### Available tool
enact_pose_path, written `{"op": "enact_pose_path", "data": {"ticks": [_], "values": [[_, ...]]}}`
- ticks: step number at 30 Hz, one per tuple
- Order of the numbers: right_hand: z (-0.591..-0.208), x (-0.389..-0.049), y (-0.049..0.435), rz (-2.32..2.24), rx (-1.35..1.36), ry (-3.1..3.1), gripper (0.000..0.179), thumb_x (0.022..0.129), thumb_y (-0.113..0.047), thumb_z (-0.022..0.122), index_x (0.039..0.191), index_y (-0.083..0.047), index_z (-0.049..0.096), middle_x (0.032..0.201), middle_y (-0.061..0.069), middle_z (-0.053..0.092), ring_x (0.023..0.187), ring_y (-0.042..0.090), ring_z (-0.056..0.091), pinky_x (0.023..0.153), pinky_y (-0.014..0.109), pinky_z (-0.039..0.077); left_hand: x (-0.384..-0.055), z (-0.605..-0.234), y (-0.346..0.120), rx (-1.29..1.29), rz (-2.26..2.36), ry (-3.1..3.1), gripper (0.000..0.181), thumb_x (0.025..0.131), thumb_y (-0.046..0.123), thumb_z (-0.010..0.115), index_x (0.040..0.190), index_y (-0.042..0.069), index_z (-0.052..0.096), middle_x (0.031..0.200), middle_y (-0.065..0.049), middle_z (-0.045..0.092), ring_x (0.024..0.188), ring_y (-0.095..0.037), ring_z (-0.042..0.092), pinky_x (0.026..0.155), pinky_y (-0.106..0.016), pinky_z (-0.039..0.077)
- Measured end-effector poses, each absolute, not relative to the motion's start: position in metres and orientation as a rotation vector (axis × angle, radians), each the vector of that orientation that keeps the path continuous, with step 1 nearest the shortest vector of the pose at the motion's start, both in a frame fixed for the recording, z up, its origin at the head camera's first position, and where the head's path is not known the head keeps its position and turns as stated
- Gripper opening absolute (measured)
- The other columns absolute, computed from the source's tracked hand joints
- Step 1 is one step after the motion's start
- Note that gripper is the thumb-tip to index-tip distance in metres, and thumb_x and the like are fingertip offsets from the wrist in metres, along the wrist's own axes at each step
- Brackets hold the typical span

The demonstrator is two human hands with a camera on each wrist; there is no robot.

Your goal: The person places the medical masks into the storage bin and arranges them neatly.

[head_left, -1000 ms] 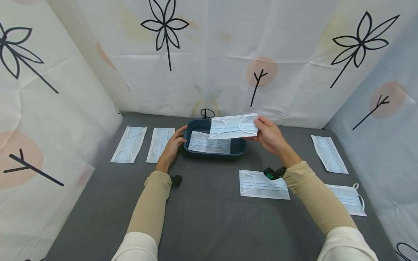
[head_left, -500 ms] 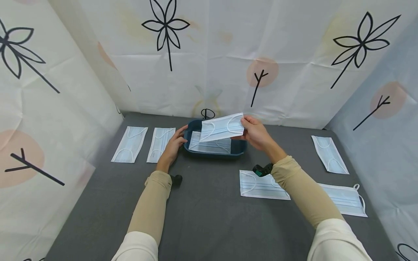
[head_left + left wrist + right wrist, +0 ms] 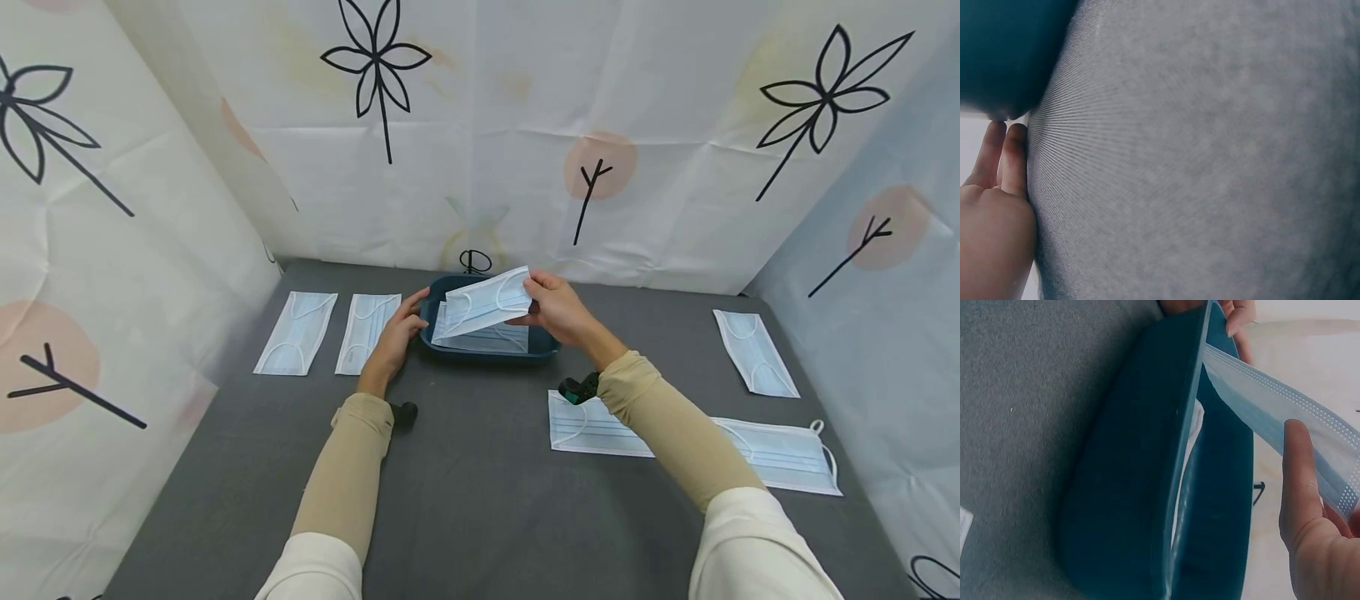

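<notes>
A dark blue plastic bin (image 3: 487,358) stands near the back of the table. My left hand (image 3: 392,346) holds its left end, a fingertip (image 3: 1232,326) over the rim in the right wrist view. In the left wrist view two straight fingers (image 3: 1015,159) reach the bin's outer side. My right hand (image 3: 562,310) pinches a pale blue disposable face mask (image 3: 480,304) by its right end. That mask hangs tilted over the bin, its left end low and right at the rim. Beneath it, another face mask (image 3: 491,340) lies inside the bin, partly covered.
Two masks lie left of the bin, an outer mask (image 3: 295,333) and an inner mask (image 3: 365,327) near my left hand. On the right are a front mask (image 3: 592,429), a mask (image 3: 791,456) partly under my sleeve, and a far mask (image 3: 756,354). Patterned white cloth (image 3: 487,167) walls the table.
My right hand has moved left with its face mask, from the bin's right side to over its middle, and the mask's left end has dipped. My left hand stays at the bin.
</notes>
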State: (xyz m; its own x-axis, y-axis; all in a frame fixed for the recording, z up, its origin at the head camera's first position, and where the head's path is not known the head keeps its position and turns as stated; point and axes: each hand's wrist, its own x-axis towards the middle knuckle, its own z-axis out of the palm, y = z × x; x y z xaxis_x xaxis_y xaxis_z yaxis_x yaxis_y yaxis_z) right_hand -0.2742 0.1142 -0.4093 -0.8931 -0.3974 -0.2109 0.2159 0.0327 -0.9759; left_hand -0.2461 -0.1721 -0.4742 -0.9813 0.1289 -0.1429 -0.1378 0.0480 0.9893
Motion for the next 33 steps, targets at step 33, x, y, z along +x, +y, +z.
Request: {"op": "enact_pose_path", "data": {"ticks": [33], "values": [[-0.431, -0.273, 0.093, -1.709, -0.138, 2.06, 0.061, 0.109, -0.03, 0.046, 0.16, -0.004, 0.026, 0.153, 0.022, 0.047, 0.135, 0.038, 0.055, 0.108, 0.055, 0.048, -0.247, -0.477, -0.173, 0.007, 2.079, 2.091, 0.067, 0.097, -0.002, 0.043, 0.161, 0.01, 0.03, 0.165, -0.024, 0.027, 0.152, -0.042, 0.027, 0.125, -0.054, 0.022]]}}
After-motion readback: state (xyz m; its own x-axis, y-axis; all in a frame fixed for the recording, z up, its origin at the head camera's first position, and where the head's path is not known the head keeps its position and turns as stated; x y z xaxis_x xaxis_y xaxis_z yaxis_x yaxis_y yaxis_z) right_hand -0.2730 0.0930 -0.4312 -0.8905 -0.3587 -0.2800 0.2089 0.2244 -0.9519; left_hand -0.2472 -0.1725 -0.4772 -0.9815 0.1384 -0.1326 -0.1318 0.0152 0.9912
